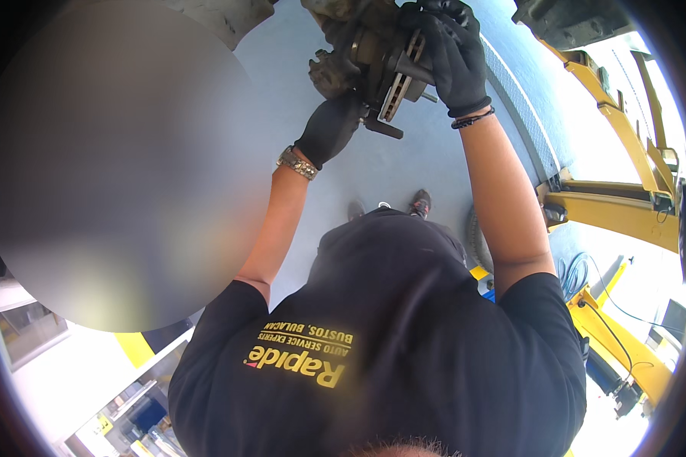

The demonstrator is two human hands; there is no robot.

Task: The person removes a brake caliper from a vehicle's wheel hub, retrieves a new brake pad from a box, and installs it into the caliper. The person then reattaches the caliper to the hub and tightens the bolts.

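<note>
A car's brake assembly hangs at the top middle, with a brake disc (402, 84) seen nearly edge-on. My left hand (331, 126), in a black glove, reaches up against the assembly's lower left side; its fingers are hidden behind the parts. On the disc's right, my gloved right hand (453, 65) has its fingers bent and closed at the assembly; what they hold is hidden. A grey cylindrical piece (414, 68) crosses the disc beside that palm. Below the disc, a short dark rod-like piece (383, 128) sticks out close to my left fingers.
Yellow lift arms (610, 206) stand to the right, near a blue coiled hose (574, 276). Part of a tire (478, 240) shows beside my right forearm. A large blurred round patch (122, 160) covers the left side. Dark vehicle parts (579, 23) overhang the top right.
</note>
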